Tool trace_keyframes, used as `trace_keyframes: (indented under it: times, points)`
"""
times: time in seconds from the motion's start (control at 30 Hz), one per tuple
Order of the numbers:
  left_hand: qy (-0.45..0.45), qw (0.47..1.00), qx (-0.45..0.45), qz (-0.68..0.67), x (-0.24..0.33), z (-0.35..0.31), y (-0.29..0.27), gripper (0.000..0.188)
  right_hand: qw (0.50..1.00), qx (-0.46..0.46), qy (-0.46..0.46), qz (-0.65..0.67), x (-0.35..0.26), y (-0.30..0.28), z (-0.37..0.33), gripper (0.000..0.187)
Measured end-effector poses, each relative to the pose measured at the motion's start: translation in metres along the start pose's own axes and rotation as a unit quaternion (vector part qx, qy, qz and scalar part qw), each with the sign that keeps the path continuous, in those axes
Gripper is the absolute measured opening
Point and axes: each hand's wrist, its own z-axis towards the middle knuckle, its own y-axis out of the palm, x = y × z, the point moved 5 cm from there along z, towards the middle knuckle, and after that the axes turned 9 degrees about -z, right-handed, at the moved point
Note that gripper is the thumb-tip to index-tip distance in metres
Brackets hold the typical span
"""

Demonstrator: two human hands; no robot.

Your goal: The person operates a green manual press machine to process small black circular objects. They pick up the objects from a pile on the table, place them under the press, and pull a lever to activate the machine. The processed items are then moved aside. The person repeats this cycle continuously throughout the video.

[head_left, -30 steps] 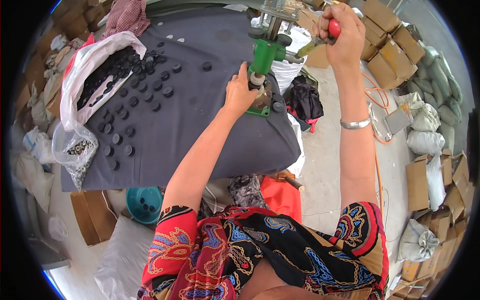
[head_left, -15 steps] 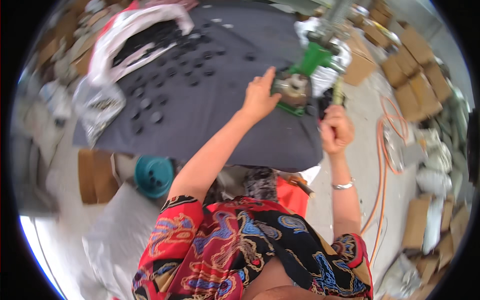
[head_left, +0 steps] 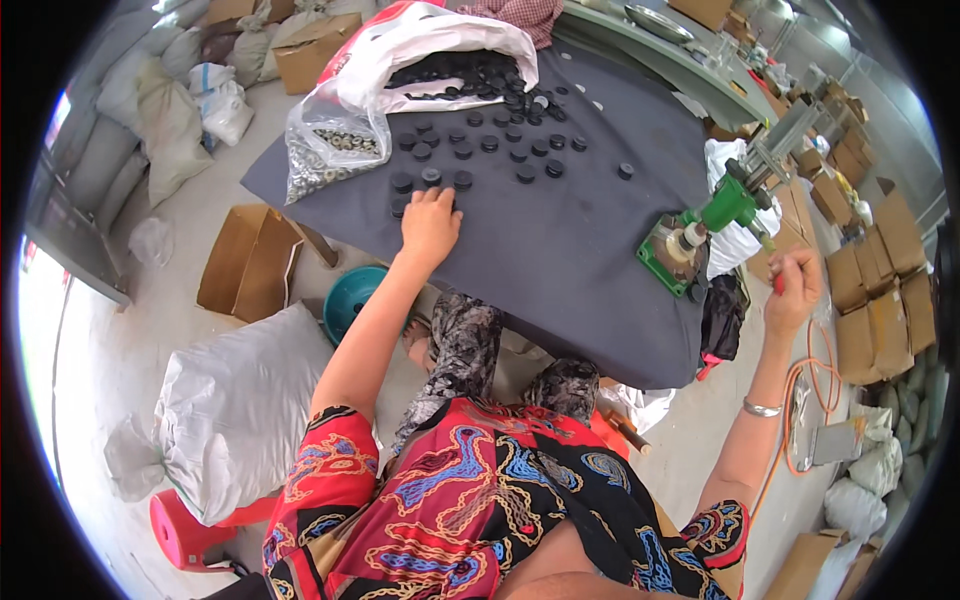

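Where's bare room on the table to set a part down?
Widest: dark grey cloth tabletop between the left hand and the green metal press, running to the near edge. Smaller: between the lone black round disc and the press. Crowded: the left end, with scattered black round discs, a white plastic bag and a clear plastic bag of small metallic pieces.

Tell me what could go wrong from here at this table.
The left hand reaches among round black caps near the table's near edge; a careless sweep might knock some off.

The clear plastic bag of small ring-shaped pieces lies by the table's edge, so a bump could spill it.

The right hand is on the red knob of the green lever press; fingers placed under the press while the lever moves could get pinched.
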Motion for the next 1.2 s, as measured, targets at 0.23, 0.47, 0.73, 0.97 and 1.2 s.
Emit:
trace_keyframes:
  times: [0.23,0.47,0.73,0.97,1.2]
  points:
    - [-0.001,0.998,0.049,-0.050,-0.009,-0.008,0.009,0.027,0.995,0.008,0.026,0.091,0.004,-0.020,0.060,0.013]
    - [-0.013,0.990,0.060,-0.125,0.011,-0.001,0.011,0.050,0.986,0.088,0.064,0.125,0.002,-0.030,0.089,0.009]
    - [0.085,0.919,-0.109,-0.369,0.204,0.045,0.102,0.072,0.984,0.083,0.078,0.139,0.002,-0.028,0.100,0.016]
    - [0.099,0.905,-0.186,-0.370,0.274,0.060,0.179,0.079,0.988,0.063,0.062,0.126,-0.006,-0.022,0.099,0.021]
    - [0.085,0.895,-0.201,-0.389,0.297,0.065,0.193,0.082,0.990,0.072,0.045,0.111,0.005,-0.034,0.098,0.022]
